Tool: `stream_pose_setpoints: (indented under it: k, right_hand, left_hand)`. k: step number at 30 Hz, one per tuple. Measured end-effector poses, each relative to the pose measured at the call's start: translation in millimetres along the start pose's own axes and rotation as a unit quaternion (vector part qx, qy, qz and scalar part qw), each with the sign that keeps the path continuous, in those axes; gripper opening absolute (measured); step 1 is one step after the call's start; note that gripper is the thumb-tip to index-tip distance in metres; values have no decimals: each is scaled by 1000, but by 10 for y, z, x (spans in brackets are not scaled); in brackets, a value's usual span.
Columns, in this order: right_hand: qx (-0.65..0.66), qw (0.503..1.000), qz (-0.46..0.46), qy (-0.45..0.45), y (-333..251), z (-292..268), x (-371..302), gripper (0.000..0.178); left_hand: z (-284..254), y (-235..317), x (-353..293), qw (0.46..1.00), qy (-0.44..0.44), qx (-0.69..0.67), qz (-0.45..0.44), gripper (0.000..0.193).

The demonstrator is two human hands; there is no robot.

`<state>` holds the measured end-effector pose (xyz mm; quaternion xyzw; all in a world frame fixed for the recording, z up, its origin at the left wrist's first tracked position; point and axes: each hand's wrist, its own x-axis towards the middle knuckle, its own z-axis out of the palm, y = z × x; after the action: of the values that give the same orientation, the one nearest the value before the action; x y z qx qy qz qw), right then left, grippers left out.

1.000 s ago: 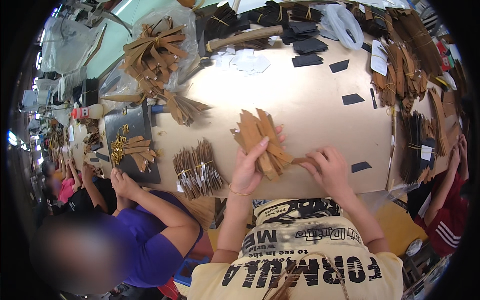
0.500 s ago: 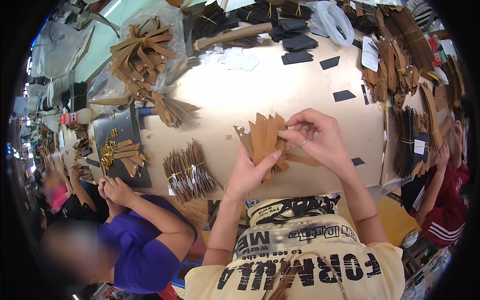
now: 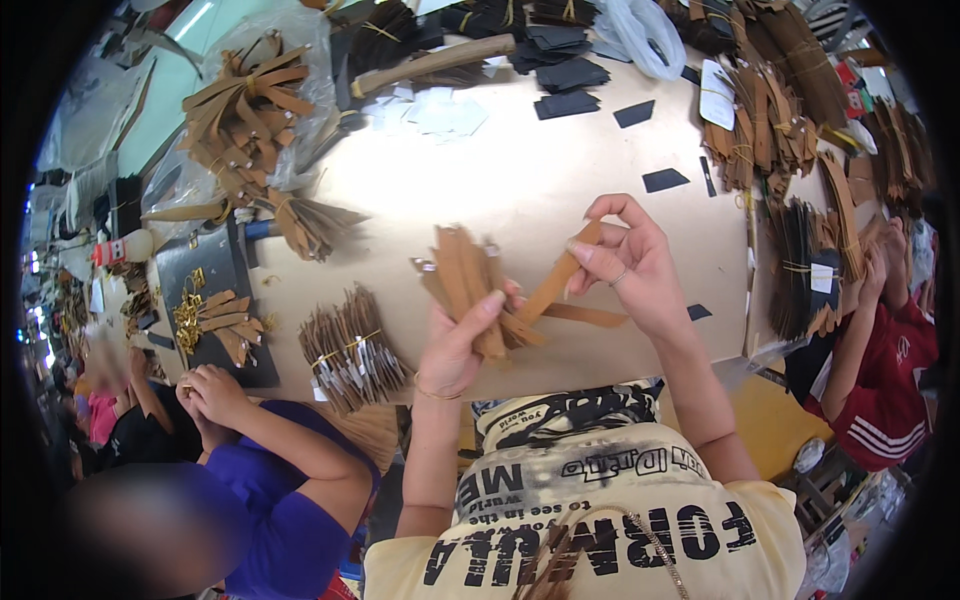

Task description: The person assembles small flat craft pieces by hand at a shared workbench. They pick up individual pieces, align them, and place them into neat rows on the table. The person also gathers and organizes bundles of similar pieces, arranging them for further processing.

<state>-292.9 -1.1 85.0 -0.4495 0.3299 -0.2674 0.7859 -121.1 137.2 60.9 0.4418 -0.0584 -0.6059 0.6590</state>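
Observation:
My left hand (image 3: 452,350) is closed around a fanned bunch of tan leather strips (image 3: 460,272), its thumb pressing across the front. Between the thumb and fingers of my right hand (image 3: 637,268) is the upper end of a single tan strip (image 3: 548,287). That strip slants down toward the bunch, where its lower end meets the left hand's fingers. Below it, another tan strip (image 3: 592,316) sticks out to the right of the bunch. A banded bundle of brown strips (image 3: 350,350) with white tags lies on the table left of my left hand.
Left on the table is a black mat (image 3: 215,255) with gold hardware (image 3: 188,312) and loose strips. A wooden-handled hammer (image 3: 435,65), black pieces (image 3: 565,75) and white paper (image 3: 430,115) lie at the back. More strip bundles (image 3: 765,130) fill the right side. Co-workers sit at both sides.
My right hand has drawn the single strip up and out to the right of the bunch. The bunch is tilted a little more to the left. The whole view has shifted slightly.

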Motion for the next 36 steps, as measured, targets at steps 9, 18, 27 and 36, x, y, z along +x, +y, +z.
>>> stream_pose_setpoints:
  k: [9, 18, 27, 36]
  right_hand:
    - [-450, 872, 17, 189, 337, -360, -386, 32]
    - [-607, 748, -211, 164, 521, -482, -383, 33]
    - [-585, 761, -273, 58, 811, -272, -156, 30]
    - [-563, 769, -287, 94, 435, -478, -291, 22]
  left_hand:
    - [-273, 227, -7, 982, 146, 59, 105, 32]
    - [-8, 47, -115, 988, 113, 74, 77, 30]
    - [20, -228, -564, 982, 162, 44, 89, 28]
    - [224, -361, -657, 979, 170, 69, 94, 27]
